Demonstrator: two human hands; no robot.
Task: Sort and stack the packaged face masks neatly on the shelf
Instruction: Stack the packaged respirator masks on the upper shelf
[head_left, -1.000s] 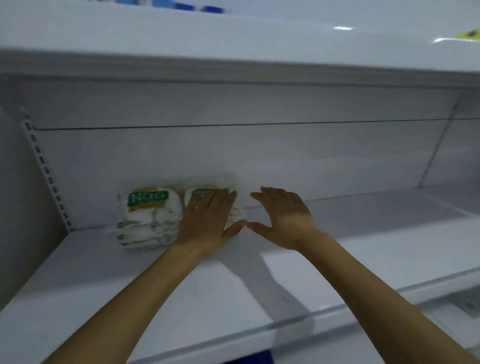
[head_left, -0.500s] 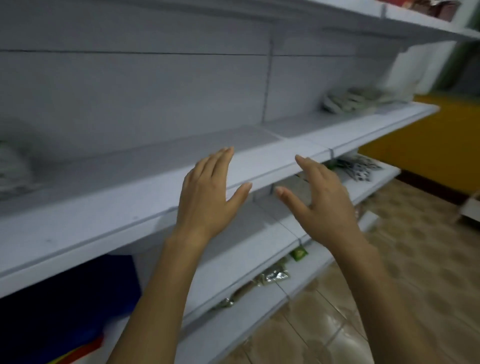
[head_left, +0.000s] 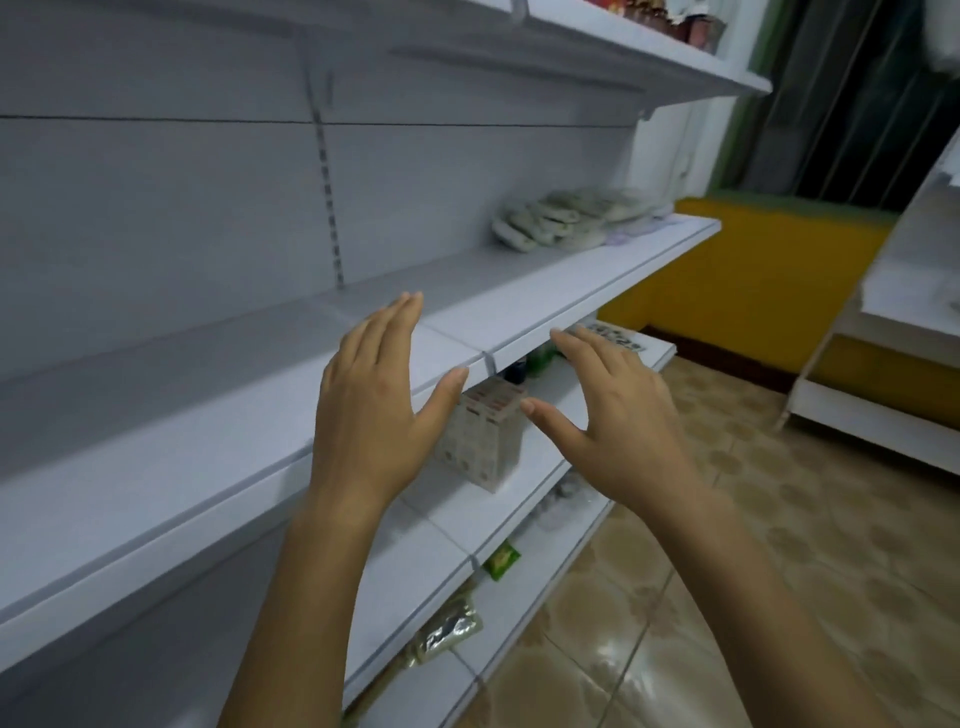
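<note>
A loose heap of packaged face masks (head_left: 563, 218), white with green print, lies at the far right end of the white shelf (head_left: 545, 306). Both my hands hover in front of the shelf's front edge, well short of that heap. My left hand (head_left: 371, 410) is open, palm down, fingers together and thumb spread. My right hand (head_left: 618, 421) is open too, fingers apart, holding nothing. The stacked masks at the shelf's left end are out of view.
A pale box with red print (head_left: 485, 441) stands on the shelf below, between my hands. Small green and silver packets (head_left: 449, 631) lie on lower shelves. A yellow counter (head_left: 753, 280) and tiled floor (head_left: 779, 545) are to the right, another white unit (head_left: 893, 291) beyond.
My hands left the stacked mask packs at the shelf's left end. The view swung right along the shelf, bringing the far heap of masks closer. Both hands stay empty.
</note>
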